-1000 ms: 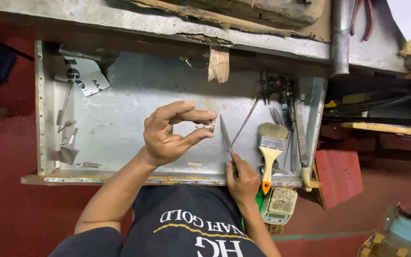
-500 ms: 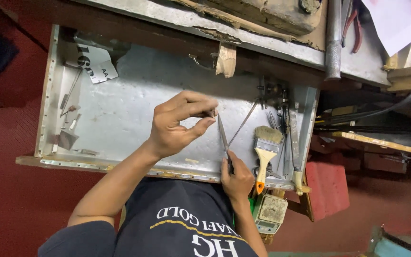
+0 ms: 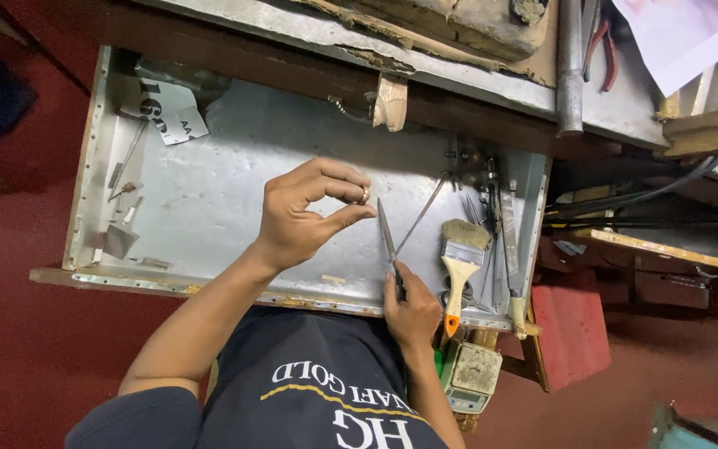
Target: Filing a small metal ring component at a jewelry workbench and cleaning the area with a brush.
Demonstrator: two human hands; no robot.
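Metal tray | left hand pinches what looks like a ring | right hand grips file beside it

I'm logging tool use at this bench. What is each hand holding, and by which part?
Left hand pinches a small ring between fingertips and thumb. Right hand grips a thin file by its lower end, tip toward the ring.

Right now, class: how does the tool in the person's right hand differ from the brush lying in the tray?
The thin file is slim grey metal, tapering to a point; the brush is broad, with pale bristles and an orange-tipped handle. The right hand holds the file; the brush lies untouched. Both point away from the person, over the metal tray.
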